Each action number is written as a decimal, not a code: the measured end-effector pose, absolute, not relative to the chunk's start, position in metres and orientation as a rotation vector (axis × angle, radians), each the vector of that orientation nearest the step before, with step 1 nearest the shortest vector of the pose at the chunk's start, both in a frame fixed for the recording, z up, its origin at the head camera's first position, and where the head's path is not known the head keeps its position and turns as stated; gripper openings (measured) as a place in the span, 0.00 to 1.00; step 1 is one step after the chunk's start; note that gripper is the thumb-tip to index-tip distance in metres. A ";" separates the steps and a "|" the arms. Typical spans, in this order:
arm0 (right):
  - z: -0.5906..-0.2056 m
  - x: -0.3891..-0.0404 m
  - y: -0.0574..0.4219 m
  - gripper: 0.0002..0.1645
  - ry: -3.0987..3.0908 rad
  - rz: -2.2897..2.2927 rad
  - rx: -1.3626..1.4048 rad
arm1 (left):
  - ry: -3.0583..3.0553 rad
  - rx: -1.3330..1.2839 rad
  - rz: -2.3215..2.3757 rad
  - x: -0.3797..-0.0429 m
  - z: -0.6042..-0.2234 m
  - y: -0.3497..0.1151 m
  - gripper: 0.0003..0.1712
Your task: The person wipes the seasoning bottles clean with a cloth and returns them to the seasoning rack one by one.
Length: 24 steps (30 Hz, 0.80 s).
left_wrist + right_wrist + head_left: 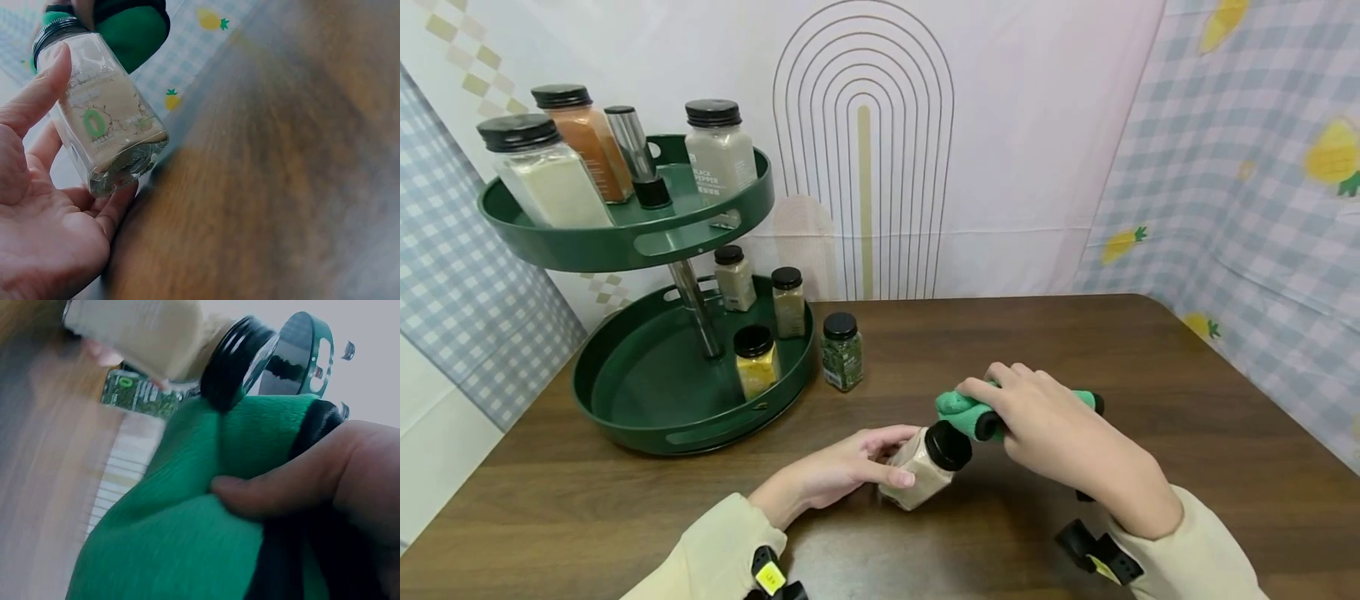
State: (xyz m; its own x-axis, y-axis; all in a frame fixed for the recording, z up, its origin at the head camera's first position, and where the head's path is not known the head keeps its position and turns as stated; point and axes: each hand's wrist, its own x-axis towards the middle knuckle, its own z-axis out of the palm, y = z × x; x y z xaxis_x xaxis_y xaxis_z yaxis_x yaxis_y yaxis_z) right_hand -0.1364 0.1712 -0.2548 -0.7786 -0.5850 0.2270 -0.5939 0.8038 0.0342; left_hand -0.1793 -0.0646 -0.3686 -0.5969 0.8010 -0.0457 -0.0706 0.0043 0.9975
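Observation:
My left hand (857, 467) grips a square glass spice jar (917, 477) of pale beige powder, tilted so its black lid points up and to the right. In the left wrist view the thumb lies along the upper side of the jar (103, 119) and fingers curl under its base. My right hand (1045, 425) holds a bunched green cloth (962, 407) with black edging. The cloth lies right at the jar's black lid. Close up in the right wrist view, the thumb presses into the folds of the green cloth (181, 506), just below the ridged lid (234, 362).
A two-tier green tray stand (677, 437) stands at the left. Its top tier bears large jars, among them one of black pepper (718, 158), and a metal cylinder (636, 154). Several small jars sit below. A jar of green herbs (842, 354) stands beside it on the wooden table (1000, 333).

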 end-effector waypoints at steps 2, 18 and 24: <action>-0.255 -0.138 0.175 0.31 -2.805 -0.010 0.927 | 1.606 0.754 1.677 -0.180 -0.369 -0.066 0.32; -0.252 -0.134 0.163 0.42 -2.639 0.345 1.034 | 1.598 0.625 1.717 -0.184 -0.368 -0.066 0.37; -0.255 -0.137 0.165 0.34 -2.679 0.343 0.978 | 1.594 0.592 1.722 -0.184 -0.368 -0.066 0.38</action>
